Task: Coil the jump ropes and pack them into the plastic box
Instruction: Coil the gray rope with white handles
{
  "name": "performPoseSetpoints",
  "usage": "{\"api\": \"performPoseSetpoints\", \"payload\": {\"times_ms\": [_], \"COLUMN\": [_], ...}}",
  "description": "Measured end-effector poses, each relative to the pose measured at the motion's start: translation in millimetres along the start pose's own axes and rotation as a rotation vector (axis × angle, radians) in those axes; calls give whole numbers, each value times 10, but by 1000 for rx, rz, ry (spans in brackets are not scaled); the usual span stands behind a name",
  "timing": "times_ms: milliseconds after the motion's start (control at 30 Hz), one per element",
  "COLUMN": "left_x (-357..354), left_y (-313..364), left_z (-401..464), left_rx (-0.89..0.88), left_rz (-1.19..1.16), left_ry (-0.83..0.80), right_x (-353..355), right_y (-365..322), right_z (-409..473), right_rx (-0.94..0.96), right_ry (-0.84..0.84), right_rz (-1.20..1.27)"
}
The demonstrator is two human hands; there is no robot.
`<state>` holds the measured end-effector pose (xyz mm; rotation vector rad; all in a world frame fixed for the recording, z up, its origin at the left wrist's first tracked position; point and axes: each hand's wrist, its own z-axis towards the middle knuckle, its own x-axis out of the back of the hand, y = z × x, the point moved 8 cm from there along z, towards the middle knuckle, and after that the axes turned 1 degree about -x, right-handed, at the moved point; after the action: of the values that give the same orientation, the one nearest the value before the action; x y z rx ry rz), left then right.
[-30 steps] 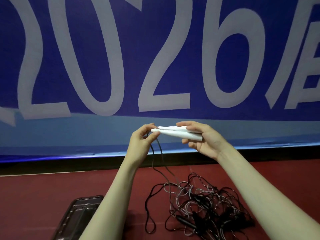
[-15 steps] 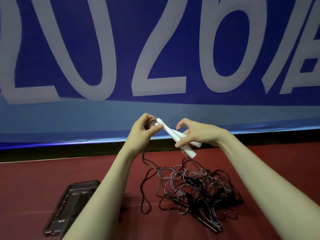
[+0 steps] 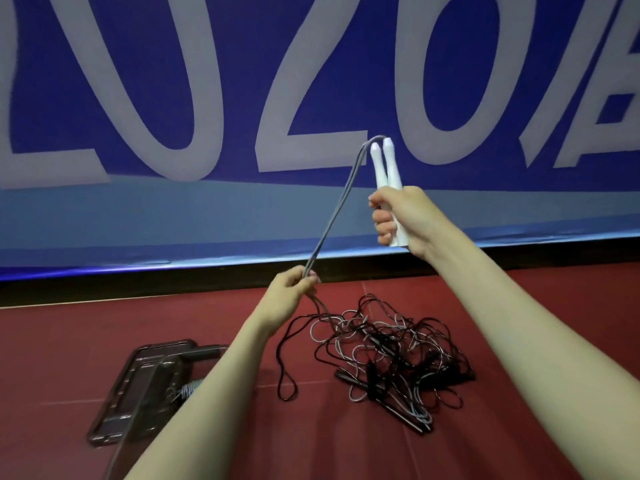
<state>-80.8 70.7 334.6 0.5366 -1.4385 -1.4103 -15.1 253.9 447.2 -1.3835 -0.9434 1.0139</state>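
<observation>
Down on the dark red floor [image 3: 86,341], at the left, lay the dark, clear-walled rectangular plastic box [image 3: 138,393], moulded with shallow ribs, with something coiled and pale grey showing at its right side, though I could not tell what. Next along, the person's left hand [image 3: 289,299] was clenched in a pinch around the doubled grey cord [image 3: 337,209], a thin, smooth, slightly glossy line that ran taut up to the right. To my eye the step was drawing this rope free before coiling it, and that wanted the cord sliding through the fingers under light, even tension, not a yank. Below the hands sat the tangled heap of black and grey jump ropes [image 3: 381,355], wiry loops lying over one another on the floor just right of the box, with slim dark handles buried among them; a snag there looked likely. Furthest right and highest, the right hand [image 3: 403,216] gripped the two white tapered plastic handles [image 3: 386,164] side by side, tips upward, before the blue banner with large pale numerals [image 3: 311,64].
</observation>
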Motion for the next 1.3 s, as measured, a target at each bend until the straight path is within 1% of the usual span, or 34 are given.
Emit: {"api": "performPoseSetpoints", "payload": {"times_ms": [67, 133, 200, 233, 267, 300, 333, 367, 400, 467, 500, 567, 667, 733, 800, 867, 933, 967, 1033, 1167, 1233, 1300], "left_x": [-145, -276, -403, -450, -450, -415, -340, -225, -108, 111, 221, 436, 692, 758, 675, 556, 486, 472, 466, 402, 362, 315], "left_y": [-290, -668, -1039, -1164, -1257, -1282, -1260, -1190, -1089, -775, -570, -125, 555, 944, 1166, 1257, 1305, 1311, 1282, 1120, 1066, 1022], "left_z": [-39, -114, -253, -308, -322, -308, -261, -205, -139, -2, 70, 200, 275, 261, 239, 210, 188, 181, 174, 173, 161, 142], "left_rx": [66, 146, 223, 253, 268, 266, 263, 269, 273, 254, 224, 133, -9, -108, -160, -181, -204, -210, -203, -159, -149, -149], "left_rz": [41, 171, 336, 368, 375, 367, 328, 242, 108, -148, -199, -178, 25, 220, 388, 477, 513, 514, 489, 388, 312, 230], "left_ry": [-62, -135, -247, -277, -267, -223, -142, -42, 54, 191, 239, 314, 364, 331, 244, 203, 207, 206, 180, 60, 28, 17], "right_x": [-38, -34, 35, 89, 153, 213, 278, 343, 412, 501, 520, 514, 428, 342, 266, 111, -77, -129, -134, -45, -31, -27], "right_y": [56, 28, -70, -107, -113, -94, -57, -4, 61, 217, 304, 476, 606, 555, 450, 384, 406, 437, 474, 435, 382, 275], "right_z": [-1, 13, 40, 55, 70, 88, 109, 129, 148, 185, 196, 217, 248, 274, 284, 243, 159, 128, 107, 109, 89, 60], "right_rx": [-57, -78, -65, -60, -61, -62, -59, -56, -57, -83, -109, -166, -188, -111, 12, 84, 85, 80, 81, 69, 91, 135], "right_ry": [-30, -51, -56, -51, -33, -7, 25, 63, 101, 132, 125, 96, 61, 60, 64, -31, -178, -218, -215, -165, -150, -137], "right_rz": [171, 367, 518, 576, 620, 641, 616, 551, 457, 283, 236, 223, 348, 425, 415, 341, 190, 112, 48, 51, 37, 107]}}
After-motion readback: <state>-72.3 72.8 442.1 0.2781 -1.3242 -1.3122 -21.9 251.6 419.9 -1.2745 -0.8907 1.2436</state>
